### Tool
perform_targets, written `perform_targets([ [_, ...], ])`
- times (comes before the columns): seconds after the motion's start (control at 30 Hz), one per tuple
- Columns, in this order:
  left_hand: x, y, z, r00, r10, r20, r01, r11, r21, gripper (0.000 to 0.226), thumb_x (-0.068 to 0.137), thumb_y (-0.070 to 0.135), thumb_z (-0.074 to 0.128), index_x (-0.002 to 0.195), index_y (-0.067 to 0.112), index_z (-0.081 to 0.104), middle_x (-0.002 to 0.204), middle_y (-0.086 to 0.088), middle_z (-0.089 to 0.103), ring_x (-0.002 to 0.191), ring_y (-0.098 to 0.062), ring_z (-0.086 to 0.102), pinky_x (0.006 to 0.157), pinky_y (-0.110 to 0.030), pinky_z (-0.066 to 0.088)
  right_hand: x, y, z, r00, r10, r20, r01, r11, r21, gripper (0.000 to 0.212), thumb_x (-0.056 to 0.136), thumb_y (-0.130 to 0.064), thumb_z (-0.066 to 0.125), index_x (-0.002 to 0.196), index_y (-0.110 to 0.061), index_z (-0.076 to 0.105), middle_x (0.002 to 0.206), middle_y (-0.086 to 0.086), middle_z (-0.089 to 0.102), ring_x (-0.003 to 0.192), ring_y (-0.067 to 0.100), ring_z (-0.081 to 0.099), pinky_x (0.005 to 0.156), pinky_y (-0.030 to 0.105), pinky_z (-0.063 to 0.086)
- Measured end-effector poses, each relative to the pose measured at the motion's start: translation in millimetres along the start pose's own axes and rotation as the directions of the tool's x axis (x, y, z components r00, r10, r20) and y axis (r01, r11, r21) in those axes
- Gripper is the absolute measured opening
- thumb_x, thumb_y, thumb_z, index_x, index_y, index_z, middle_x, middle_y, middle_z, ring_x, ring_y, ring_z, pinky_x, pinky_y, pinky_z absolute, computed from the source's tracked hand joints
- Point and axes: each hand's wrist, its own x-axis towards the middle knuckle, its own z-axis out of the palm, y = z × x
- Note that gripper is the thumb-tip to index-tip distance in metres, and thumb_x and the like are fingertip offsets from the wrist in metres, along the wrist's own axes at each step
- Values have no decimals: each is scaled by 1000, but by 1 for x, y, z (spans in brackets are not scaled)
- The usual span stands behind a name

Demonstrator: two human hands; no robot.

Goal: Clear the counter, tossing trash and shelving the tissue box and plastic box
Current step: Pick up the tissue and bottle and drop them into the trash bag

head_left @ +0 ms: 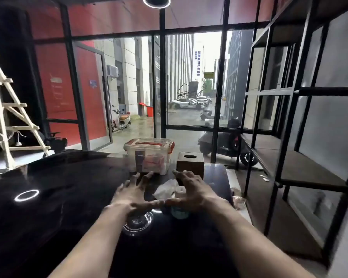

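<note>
A clear plastic box [149, 155] with red latches stands at the far side of the glossy black counter [58, 197]. To its right sits a brown wooden tissue box [190, 162]. In front of them lies crumpled white tissue [166, 189]. A clear plastic cup [138, 221] lies below my left hand [134, 194], and a blue-green object [179, 212] shows under my right hand [192, 190]. Both hands hover over the counter with fingers spread, holding nothing; the right one is just over the tissue.
A black metal shelf unit [301, 125] with dark wooden boards stands at the right. More clear plastic trash [238, 199] lies at the counter's right edge. A wooden ladder [10, 109] leans at the left. Glass walls stand behind the counter.
</note>
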Motion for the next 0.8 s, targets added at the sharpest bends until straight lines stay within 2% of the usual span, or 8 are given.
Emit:
perform_targets([
  [0.13,-5,-4,13,978,-53,200,50,999,20,117,51,88,62,151,54,10,158,0,29,144,-28,35,113,-50,36,-6,6,18,998,30,60,-27,999,-36,101,75,-52,83,158,-35,28,150,4,43,138,29,46,113,45,44],
  [0.23,-12,-3,17,971,-63,229,53,997,50,111,46,81,69,144,51,28,135,7,52,127,-22,54,102,-39,46,-6,8,24,999,32,14,-31,998,-46,93,75,-39,86,153,-33,37,138,5,48,127,31,55,105,44,50],
  [0.4,-8,-4,15,976,-33,214,18,997,70,97,48,65,78,136,44,44,129,10,61,121,-17,58,99,-34,48,-2,12,22,996,10,-84,-15,998,-58,70,77,-29,83,140,-33,54,133,2,59,119,33,61,95,41,52],
  [0.5,-2,-3,9,976,-19,218,17,1000,10,89,45,54,77,130,42,50,118,8,64,109,-16,62,94,-35,53,-1,15,16,996,-3,-94,2,1000,-16,64,71,-27,88,129,-31,61,128,2,63,114,31,62,93,39,53],
  [0.6,9,3,3,988,15,156,-3,997,-75,96,45,58,68,137,42,44,122,2,57,114,-20,57,98,-41,52,2,23,8,994,-3,-108,8,999,40,64,66,-32,91,123,-33,62,119,3,62,108,29,63,89,39,56],
  [0.7,24,18,-3,992,44,121,-32,994,-103,108,51,56,73,147,47,25,133,-4,45,130,-26,45,107,-50,44,0,33,-7,991,17,-129,-11,999,47,63,65,-34,88,122,-32,60,117,5,60,104,29,62,87,39,55],
  [0.8,39,37,-3,983,133,123,-108,975,-194,117,50,50,79,147,56,13,148,-6,32,138,-33,40,109,-51,44,-4,46,-23,988,43,-151,-35,998,60,61,64,-32,85,120,-32,59,118,6,60,106,30,60,87,40,55],
])
